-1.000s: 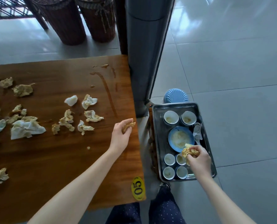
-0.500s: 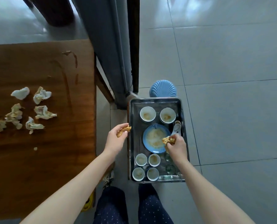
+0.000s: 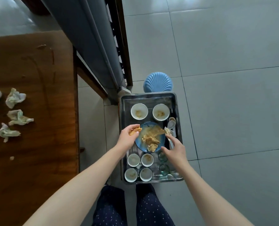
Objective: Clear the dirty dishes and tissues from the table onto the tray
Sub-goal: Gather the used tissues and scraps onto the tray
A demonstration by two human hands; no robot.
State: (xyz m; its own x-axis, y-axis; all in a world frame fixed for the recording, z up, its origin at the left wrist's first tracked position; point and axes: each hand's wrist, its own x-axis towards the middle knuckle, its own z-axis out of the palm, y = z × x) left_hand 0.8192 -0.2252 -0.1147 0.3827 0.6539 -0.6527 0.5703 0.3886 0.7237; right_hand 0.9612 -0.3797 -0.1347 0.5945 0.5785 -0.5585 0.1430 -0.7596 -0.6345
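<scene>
A steel tray (image 3: 147, 97) stands on the floor right of the wooden table (image 3: 37, 152). It carries a blue plate (image 3: 139, 141), white bowls (image 3: 139, 111), small cups (image 3: 133, 160), glasses (image 3: 164, 169) and spoons (image 3: 171, 123). Stained tissues (image 3: 151, 137) lie spread on the blue plate. My left hand (image 3: 129, 137) hovers at the plate's left rim and grips a small stained tissue (image 3: 135, 130). My right hand (image 3: 174, 147) is over the plate's right side with fingers spread, holding nothing. Several crumpled tissues (image 3: 15, 98) remain on the table at the left.
A blue shell-shaped stool (image 3: 157, 81) stands just beyond the tray. A grey pillar (image 3: 89, 46) and a dark frame rise between table and tray. My legs (image 3: 130, 207) stand below the tray. Grey tiled floor (image 3: 233, 111) stretches to the right.
My right hand has let go of its tissue, which now lies on the blue plate. My left hand has moved right from the table's side to the plate, still holding its tissue.
</scene>
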